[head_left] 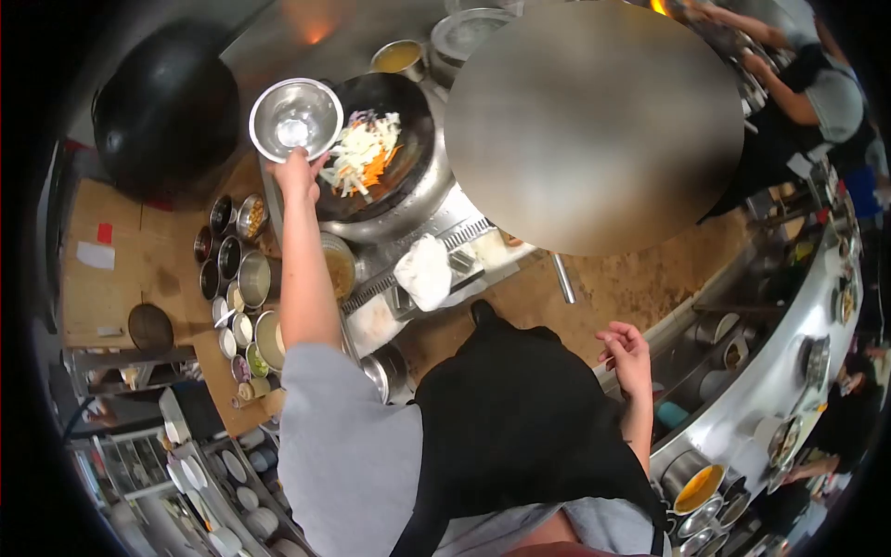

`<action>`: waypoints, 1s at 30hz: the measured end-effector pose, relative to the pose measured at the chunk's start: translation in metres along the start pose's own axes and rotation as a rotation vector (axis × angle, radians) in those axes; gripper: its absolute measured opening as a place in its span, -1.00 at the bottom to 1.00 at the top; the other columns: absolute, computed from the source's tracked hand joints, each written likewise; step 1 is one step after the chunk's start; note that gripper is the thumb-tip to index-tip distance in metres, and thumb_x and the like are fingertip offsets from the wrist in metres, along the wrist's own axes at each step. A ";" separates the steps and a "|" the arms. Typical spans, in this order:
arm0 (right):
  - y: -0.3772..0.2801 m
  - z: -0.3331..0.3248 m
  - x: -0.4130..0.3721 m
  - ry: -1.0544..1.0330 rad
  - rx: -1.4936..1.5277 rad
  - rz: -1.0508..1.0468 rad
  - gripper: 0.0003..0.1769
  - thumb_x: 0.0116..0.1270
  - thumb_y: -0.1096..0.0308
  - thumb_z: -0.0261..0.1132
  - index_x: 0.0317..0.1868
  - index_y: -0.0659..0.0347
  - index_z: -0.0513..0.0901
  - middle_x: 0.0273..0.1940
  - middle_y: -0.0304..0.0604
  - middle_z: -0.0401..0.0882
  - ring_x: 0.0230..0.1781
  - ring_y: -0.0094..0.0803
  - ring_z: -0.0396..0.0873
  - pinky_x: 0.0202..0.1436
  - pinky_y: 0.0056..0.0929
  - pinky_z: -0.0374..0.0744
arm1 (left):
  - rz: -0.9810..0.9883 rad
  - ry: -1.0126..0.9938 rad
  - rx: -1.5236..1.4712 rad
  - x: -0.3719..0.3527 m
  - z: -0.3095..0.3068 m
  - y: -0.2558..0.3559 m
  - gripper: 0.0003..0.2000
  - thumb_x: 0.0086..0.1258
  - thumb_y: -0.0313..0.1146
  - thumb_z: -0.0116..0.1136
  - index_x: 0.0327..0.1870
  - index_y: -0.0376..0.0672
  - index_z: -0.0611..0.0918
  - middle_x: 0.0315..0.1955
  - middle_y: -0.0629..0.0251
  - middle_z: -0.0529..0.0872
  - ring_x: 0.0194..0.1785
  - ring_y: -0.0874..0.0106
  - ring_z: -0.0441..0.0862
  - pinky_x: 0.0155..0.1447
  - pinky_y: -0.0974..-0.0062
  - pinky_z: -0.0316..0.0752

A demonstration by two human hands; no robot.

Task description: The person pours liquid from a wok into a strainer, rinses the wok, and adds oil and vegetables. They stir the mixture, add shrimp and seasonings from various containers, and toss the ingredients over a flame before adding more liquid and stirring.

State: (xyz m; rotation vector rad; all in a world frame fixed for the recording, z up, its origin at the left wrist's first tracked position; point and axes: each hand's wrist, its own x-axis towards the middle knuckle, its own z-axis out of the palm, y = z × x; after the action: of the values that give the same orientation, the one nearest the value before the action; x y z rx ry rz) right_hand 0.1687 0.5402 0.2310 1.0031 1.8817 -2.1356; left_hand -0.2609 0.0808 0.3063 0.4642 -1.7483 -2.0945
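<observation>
Steel bowl (293, 110) partly hides the wok (418, 116) — a cloth (425, 274), probably, lies nearby.

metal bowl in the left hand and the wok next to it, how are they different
The metal bowl is shiny silver, while the wok is dark. The bowl is clearly smaller than the wok. The bowl is held by the left hand and shows no food inside; the wok is not held by that hand and contains cut vegetables. Both are round and open-topped.
</observation>
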 end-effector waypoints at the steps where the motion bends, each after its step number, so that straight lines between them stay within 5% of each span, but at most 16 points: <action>1: 0.008 -0.011 -0.007 0.023 0.012 0.010 -0.66 0.40 0.39 0.26 0.13 0.28 0.46 -0.14 -0.17 0.69 -0.48 -0.57 0.60 -0.52 -0.65 0.42 | -0.017 -0.071 -0.019 -0.020 0.013 0.003 -0.46 0.24 -0.65 0.02 0.30 -0.24 0.27 0.18 0.06 0.43 0.05 0.13 0.60 -0.13 0.14 0.76; 5: 0.049 -0.051 -0.039 0.098 0.100 0.045 -0.64 0.37 0.35 0.31 0.13 0.23 0.50 -0.14 -0.18 0.69 -0.42 -0.57 0.60 -0.39 -0.62 0.55 | -0.170 -0.470 -0.050 -0.137 0.072 -0.040 -0.50 0.29 -0.57 0.08 0.29 -0.23 0.38 0.11 0.11 0.58 0.05 0.24 0.63 0.03 0.24 0.62; 8: 0.062 -0.065 -0.073 0.127 0.166 0.108 -0.64 0.33 0.31 0.34 0.09 0.22 0.56 -0.20 -0.18 0.67 -0.40 -0.54 0.61 -0.33 -0.52 0.61 | -0.328 -0.678 0.089 -0.249 0.124 -0.088 -0.51 0.29 -0.51 0.12 0.27 -0.20 0.38 0.05 0.15 0.62 -0.04 0.33 0.65 -0.18 0.39 0.59; 12: 0.126 -0.086 -0.105 0.302 -0.009 -0.066 -0.63 0.22 0.25 0.40 0.00 0.23 0.64 -0.23 -0.13 0.70 -0.27 -0.40 0.66 -0.15 -0.42 0.64 | -0.494 -1.052 0.257 -0.407 0.178 -0.164 -0.60 0.31 -0.55 0.07 0.19 -0.20 0.40 -0.06 0.16 0.62 -0.33 0.41 0.68 -0.48 0.54 0.66; 20: 0.182 -0.116 -0.159 0.559 0.179 -0.055 -0.65 0.18 0.25 0.40 -0.07 0.26 0.67 -0.25 -0.12 0.72 -0.23 -0.39 0.67 -0.11 -0.40 0.62 | -0.611 -2.119 0.316 -0.724 0.224 -0.081 -0.60 0.45 -0.40 0.10 0.25 -0.32 0.38 0.06 0.10 0.61 -0.08 0.33 0.73 -0.27 0.56 0.70; 21: 0.185 -0.117 -0.164 0.577 0.191 -0.065 -0.65 0.18 0.25 0.40 -0.08 0.26 0.67 -0.25 -0.12 0.72 -0.24 -0.40 0.67 -0.12 -0.40 0.62 | -0.767 -2.184 0.264 -0.751 0.227 -0.056 -0.57 0.47 -0.35 0.11 0.28 -0.31 0.37 0.10 0.08 0.59 -0.06 0.30 0.73 -0.18 0.53 0.69; 22: 0.187 -0.118 -0.167 0.591 0.195 -0.068 -0.65 0.18 0.25 0.39 -0.07 0.26 0.67 -0.25 -0.12 0.72 -0.24 -0.40 0.67 -0.13 -0.41 0.61 | -0.925 -2.240 0.208 -0.770 0.228 -0.038 -0.55 0.48 -0.30 0.12 0.30 -0.30 0.37 0.14 0.06 0.57 -0.03 0.26 0.72 -0.09 0.49 0.69; 27: 0.180 -0.128 -0.166 0.522 0.360 -0.017 -0.66 0.22 0.27 0.37 -0.07 0.31 0.67 -0.25 -0.14 0.72 -0.30 -0.42 0.65 -0.19 -0.44 0.61 | -0.785 -2.359 0.192 -0.750 0.218 -0.055 -0.61 0.51 -0.33 0.09 0.28 -0.25 0.41 0.17 0.09 0.57 0.00 0.26 0.71 -0.01 0.37 0.66; 30: 0.162 -0.138 -0.134 0.379 0.177 0.036 -0.68 0.32 0.34 0.33 0.03 0.28 0.60 -0.24 -0.19 0.69 -0.37 -0.55 0.59 -0.30 -0.57 0.55 | -0.884 -2.027 0.314 -0.651 0.195 -0.105 -0.68 0.49 -0.36 0.10 0.20 -0.23 0.48 0.07 0.16 0.64 -0.06 0.32 0.71 -0.02 0.39 0.66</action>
State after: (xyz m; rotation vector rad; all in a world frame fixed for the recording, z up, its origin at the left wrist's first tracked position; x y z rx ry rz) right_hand 0.4074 0.5884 0.1671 1.5620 1.8202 -2.2485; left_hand 0.2095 0.5787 0.2459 -1.9426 -3.0788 -3.0046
